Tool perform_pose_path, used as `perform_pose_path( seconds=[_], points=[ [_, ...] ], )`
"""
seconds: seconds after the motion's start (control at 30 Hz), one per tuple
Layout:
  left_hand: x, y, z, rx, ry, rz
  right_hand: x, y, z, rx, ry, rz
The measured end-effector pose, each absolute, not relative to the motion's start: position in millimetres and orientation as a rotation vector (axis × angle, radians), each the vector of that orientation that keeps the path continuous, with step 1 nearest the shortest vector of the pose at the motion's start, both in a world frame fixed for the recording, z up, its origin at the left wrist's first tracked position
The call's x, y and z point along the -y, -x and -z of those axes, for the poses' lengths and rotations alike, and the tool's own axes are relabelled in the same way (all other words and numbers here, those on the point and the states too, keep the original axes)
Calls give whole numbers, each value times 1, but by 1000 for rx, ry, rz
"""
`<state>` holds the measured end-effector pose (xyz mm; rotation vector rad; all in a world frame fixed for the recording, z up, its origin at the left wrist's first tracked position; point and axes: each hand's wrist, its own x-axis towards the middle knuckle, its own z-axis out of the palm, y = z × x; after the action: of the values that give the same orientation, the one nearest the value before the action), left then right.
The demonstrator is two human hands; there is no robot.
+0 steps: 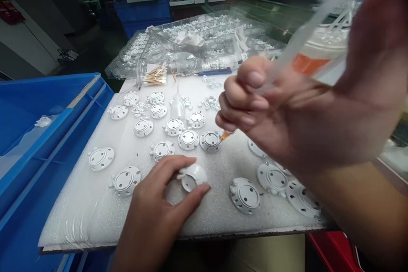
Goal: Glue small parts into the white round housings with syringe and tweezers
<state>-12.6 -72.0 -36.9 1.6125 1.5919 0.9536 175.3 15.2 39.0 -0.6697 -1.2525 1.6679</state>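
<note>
Nearest the camera, a translucent plastic syringe (pixel 291 53) is held in the curled fingers of the right hand (pixel 306 119), both softened by blur. An orange tip (pixel 226 135) is seen below the fist, at the edge of a flanged white disc (pixel 211 140); whether the two are touching cannot be told. A small white piece (pixel 198 173), rounded and smooth, is pinched between the thumb and forefinger of the left hand (pixel 153 204), to the right of the palm and just over the foam sheet (pixel 79 216), or resting on it. The sheet is white and finely grained, and is wrinkled at its near left corner.

Similar discs are spread around both hands, each marked with dark dots on a raised round face and small notches around the rim. Farther back, a clear dropper bottle (pixel 177 108) with a thin spout is stood among them, beside loose heaps of tiny white parts (pixel 210 103). Beyond, wooden-stemmed cotton swabs (pixel 156 76) are bundled in clear film, and shallow transparent trays (pixel 162 38) are filled with small white pieces.
</note>
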Motion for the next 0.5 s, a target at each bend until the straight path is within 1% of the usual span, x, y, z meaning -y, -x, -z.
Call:
perform_pose_path(
  seconds=[0.13,0.23,0.3,0.4,0.5],
  points=[
    [71,13,37,-1609,-1159,-1129,-10,-159,-27,1189,505,-1862],
    [69,15,37,-1572,-1017,-1179,-8,-149,-11,1169,388,-2055],
    [68,20,38,-1568,-925,-1199,-8,-146,-3,1236,349,-2102],
    [68,30,44,-1572,-698,-1295,-7,-148,-1,1418,438,-2055],
    [68,32,47,-1517,-538,-1371,-4,-153,-4,1735,658,-1779]
  ],
)
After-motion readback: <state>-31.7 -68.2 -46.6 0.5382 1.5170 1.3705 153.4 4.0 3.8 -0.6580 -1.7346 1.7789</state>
